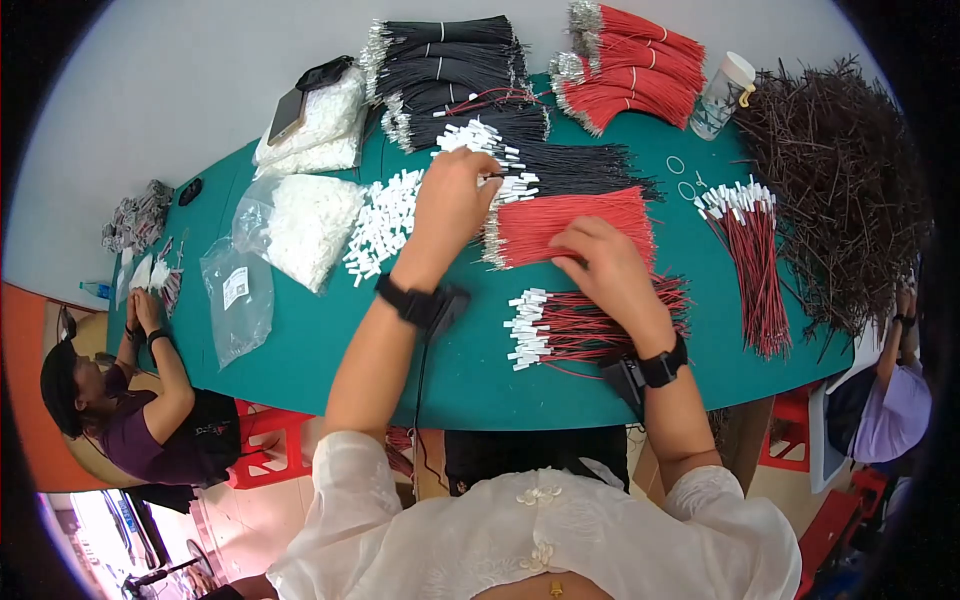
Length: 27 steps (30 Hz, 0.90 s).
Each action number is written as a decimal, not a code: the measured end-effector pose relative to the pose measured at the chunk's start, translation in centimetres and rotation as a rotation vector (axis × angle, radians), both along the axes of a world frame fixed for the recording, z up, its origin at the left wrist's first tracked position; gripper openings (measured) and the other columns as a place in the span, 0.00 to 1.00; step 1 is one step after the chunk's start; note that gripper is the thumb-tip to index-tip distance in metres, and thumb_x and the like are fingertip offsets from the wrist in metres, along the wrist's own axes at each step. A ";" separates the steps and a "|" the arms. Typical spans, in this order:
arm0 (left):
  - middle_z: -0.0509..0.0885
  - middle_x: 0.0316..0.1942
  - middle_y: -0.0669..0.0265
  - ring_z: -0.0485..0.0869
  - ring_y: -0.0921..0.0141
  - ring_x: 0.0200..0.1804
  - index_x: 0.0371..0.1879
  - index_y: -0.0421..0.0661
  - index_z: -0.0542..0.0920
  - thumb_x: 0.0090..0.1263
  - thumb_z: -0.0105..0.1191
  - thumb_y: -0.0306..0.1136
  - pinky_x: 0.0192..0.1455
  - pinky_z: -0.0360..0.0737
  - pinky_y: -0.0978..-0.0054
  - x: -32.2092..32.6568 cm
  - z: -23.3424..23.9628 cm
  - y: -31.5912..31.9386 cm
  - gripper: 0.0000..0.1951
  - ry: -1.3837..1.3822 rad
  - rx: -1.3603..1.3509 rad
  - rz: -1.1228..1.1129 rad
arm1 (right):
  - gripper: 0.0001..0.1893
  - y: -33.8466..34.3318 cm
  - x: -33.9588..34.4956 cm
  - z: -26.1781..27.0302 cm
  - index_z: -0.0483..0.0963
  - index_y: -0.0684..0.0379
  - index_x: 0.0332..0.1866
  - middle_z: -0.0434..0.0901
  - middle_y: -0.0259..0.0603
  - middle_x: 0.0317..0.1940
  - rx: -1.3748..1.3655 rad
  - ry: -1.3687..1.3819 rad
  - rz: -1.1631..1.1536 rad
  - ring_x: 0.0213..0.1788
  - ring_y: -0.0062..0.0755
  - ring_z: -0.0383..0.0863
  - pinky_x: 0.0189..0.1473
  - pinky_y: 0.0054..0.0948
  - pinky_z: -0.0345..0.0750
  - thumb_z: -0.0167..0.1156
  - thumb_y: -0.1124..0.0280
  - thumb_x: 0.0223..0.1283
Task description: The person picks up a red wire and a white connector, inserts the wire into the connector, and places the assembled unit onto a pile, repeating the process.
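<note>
My left hand (459,196) is over the heap of white plastic connector housings (469,137), its thumb and fingers pinched on the end of a thin black wire. Black wires (574,165) with white pieces at their left ends lie beside it. My right hand (600,259) hovers over the red wires (570,225), fingers curled and thumb apart; whether it holds a wire cannot be told. Below it lies a pile of red and black wires with white connectors (531,330) at the left ends. A similar bunch of wires (759,277) lies to the right.
Tied black wire bundles (450,67) and red wire bundles (637,67) line the back, beside a clear bottle (721,97). Dark wires (832,180) are heaped right. Loose white housings (386,225) and a bag of white parts (311,225) lie left. Other people sit at both ends.
</note>
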<state>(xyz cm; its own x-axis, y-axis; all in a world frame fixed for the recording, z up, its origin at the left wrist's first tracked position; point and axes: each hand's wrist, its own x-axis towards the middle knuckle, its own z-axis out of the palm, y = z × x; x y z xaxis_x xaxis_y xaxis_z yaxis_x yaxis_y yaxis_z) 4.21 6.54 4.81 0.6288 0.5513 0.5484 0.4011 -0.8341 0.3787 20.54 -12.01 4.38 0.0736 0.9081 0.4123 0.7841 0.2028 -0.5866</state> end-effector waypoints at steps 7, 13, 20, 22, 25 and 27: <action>0.88 0.39 0.58 0.86 0.56 0.43 0.35 0.44 0.90 0.63 0.68 0.29 0.52 0.82 0.62 2.6 -1.4 2.5 0.05 0.132 0.108 0.101 | 0.08 1.6 -0.8 -2.8 0.84 0.59 0.39 0.77 0.40 0.32 0.025 -0.181 0.025 0.46 0.43 0.81 0.48 0.41 0.79 0.71 0.74 0.53; 0.90 0.36 0.59 0.88 0.62 0.41 0.36 0.42 0.90 0.66 0.66 0.26 0.48 0.84 0.70 0.4 0.3 0.2 0.03 -0.082 -0.296 0.100 | 0.07 2.2 0.2 -3.7 0.82 0.61 0.39 0.79 0.40 0.34 0.106 -0.135 0.059 0.44 0.44 0.81 0.47 0.41 0.79 0.69 0.76 0.55; 0.89 0.35 0.67 0.86 0.77 0.40 0.44 0.36 0.88 0.74 0.64 0.26 0.47 0.82 0.79 -3.6 -0.6 -4.3 0.06 -0.586 -1.144 -0.113 | 0.06 1.6 -0.8 -2.1 0.81 0.65 0.41 0.85 0.43 0.40 0.147 0.191 0.064 0.37 0.40 0.84 0.41 0.34 0.80 0.68 0.80 0.60; 0.89 0.36 0.67 0.86 0.77 0.40 0.45 0.37 0.87 0.74 0.63 0.26 0.47 0.82 0.79 -4.4 -1.6 -5.0 0.07 -0.641 -1.232 -0.151 | 0.05 1.0 -1.6 -1.0 0.82 0.66 0.41 0.86 0.43 0.38 0.147 0.361 0.038 0.34 0.37 0.84 0.38 0.32 0.79 0.68 0.81 0.61; 0.89 0.38 0.66 0.85 0.76 0.40 0.49 0.37 0.86 0.75 0.63 0.26 0.47 0.82 0.79 -4.9 -2.8 -5.6 0.08 -0.745 -1.411 -0.248 | 0.05 0.5 -2.0 0.6 0.83 0.66 0.41 0.86 0.42 0.35 0.187 0.357 0.030 0.33 0.35 0.84 0.36 0.30 0.78 0.68 0.82 0.61; 0.89 0.39 0.65 0.85 0.76 0.41 0.49 0.38 0.86 0.75 0.62 0.26 0.47 0.81 0.79 -4.9 -3.0 -5.9 0.08 -0.695 -1.481 -0.329 | 0.06 0.3 -2.1 1.3 0.84 0.66 0.40 0.86 0.41 0.31 0.290 0.189 0.053 0.32 0.32 0.83 0.35 0.29 0.77 0.70 0.83 0.59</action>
